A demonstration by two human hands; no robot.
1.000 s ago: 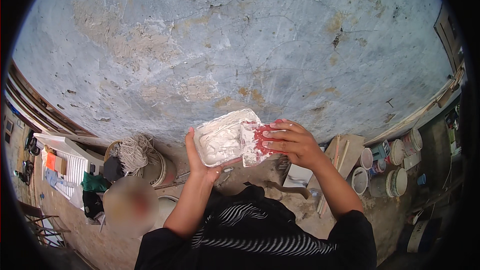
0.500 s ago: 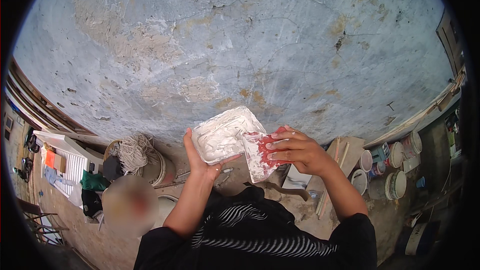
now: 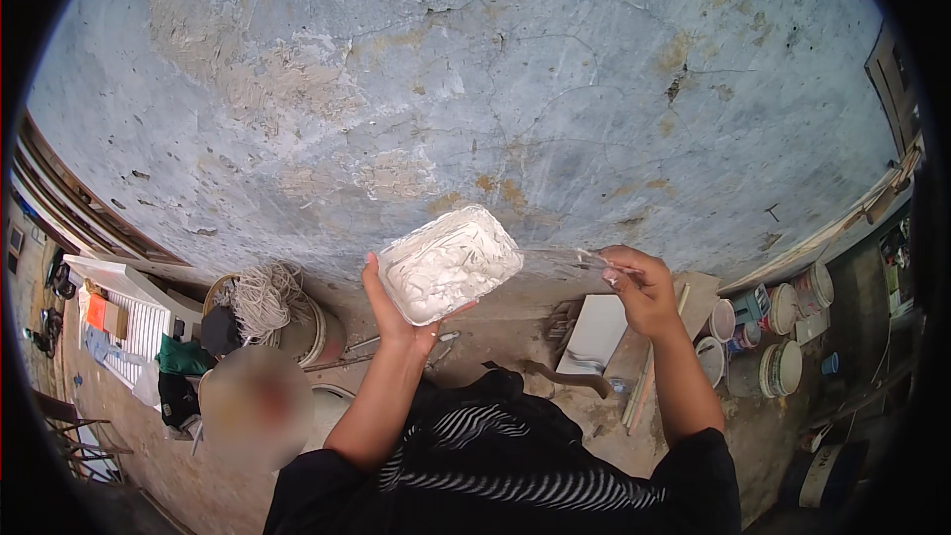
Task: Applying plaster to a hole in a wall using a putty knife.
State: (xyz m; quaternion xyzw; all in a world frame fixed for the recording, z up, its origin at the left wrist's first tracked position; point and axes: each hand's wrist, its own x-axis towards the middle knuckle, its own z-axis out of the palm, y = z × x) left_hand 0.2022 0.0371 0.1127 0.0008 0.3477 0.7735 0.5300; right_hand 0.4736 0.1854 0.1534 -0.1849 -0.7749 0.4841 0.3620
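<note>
Cupped under a shallow white rectangular tray (image 3: pixel 519 262), my left hand (image 3: pixel 398 325) holds it in front of the wall, thumb up along its left side. Thick white putty (image 3: pixel 451 266) fills the tray, its surface ridged and smeared. My right hand (image 3: pixel 649 299) is closed on a putty scraper (image 3: pixel 567 257), now seen nearly edge-on as a thin strip. The blade points left, its tip close to the tray's right rim; I cannot tell whether they touch. Above both hands rises a blue-grey wall (image 3: pixel 555 119) with cracks and rough beige patches (image 3: pixel 258 89).
On the left, a bucket holds a bundle of pale rope (image 3: pixel 267 302), beside a green cloth (image 3: pixel 185 358). Several paint buckets (image 3: pixel 781 369) stand at right. A white board (image 3: pixel 594 335) and long sticks (image 3: pixel 644 386) lie on the floor below my right hand.
The scraper has moved right, off the tray's corner, and turned from showing its putty-smeared red and white face to edge-on. My left hand and the tray stay almost still.
</note>
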